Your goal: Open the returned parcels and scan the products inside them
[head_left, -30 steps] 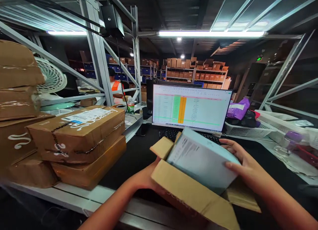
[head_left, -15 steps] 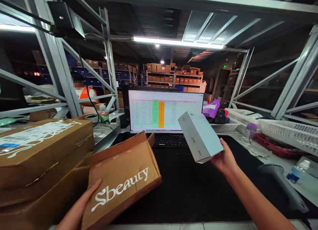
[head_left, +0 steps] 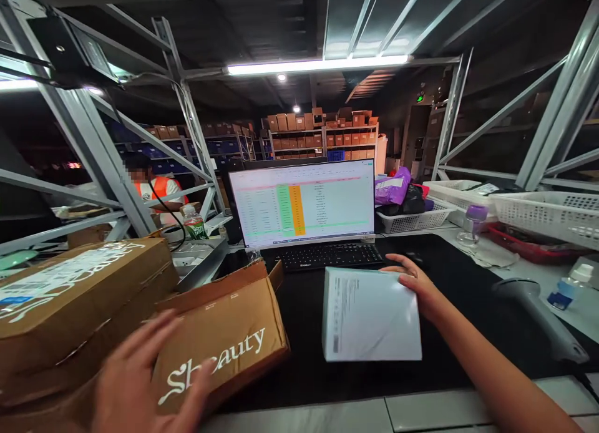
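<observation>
A pale white carton [head_left: 374, 317] with fine print along its left side is on the black desk mat, gripped at its upper right corner by my right hand [head_left: 416, 289]. To its left lies a brown cardboard box [head_left: 229, 327] lettered "Sbeauty", its flap raised at the back. My left hand [head_left: 145, 370], blurred, hovers in front of that box with fingers spread and nothing in them. Beside it at the far left stands a larger taped Sbeauty box [head_left: 79, 302] bearing a shipping label.
Behind the mat are a monitor [head_left: 309, 208] and keyboard [head_left: 327, 255]. At the right lie a grey barcode scanner [head_left: 538, 314], a small spray bottle [head_left: 571, 286] and white baskets [head_left: 552, 214]. A person [head_left: 154, 183] in an orange vest is beyond the rack.
My right hand has lowered the white carton to the mat and turned it so its printed face shows. My left hand has let go of the brown box, which now rests lower.
</observation>
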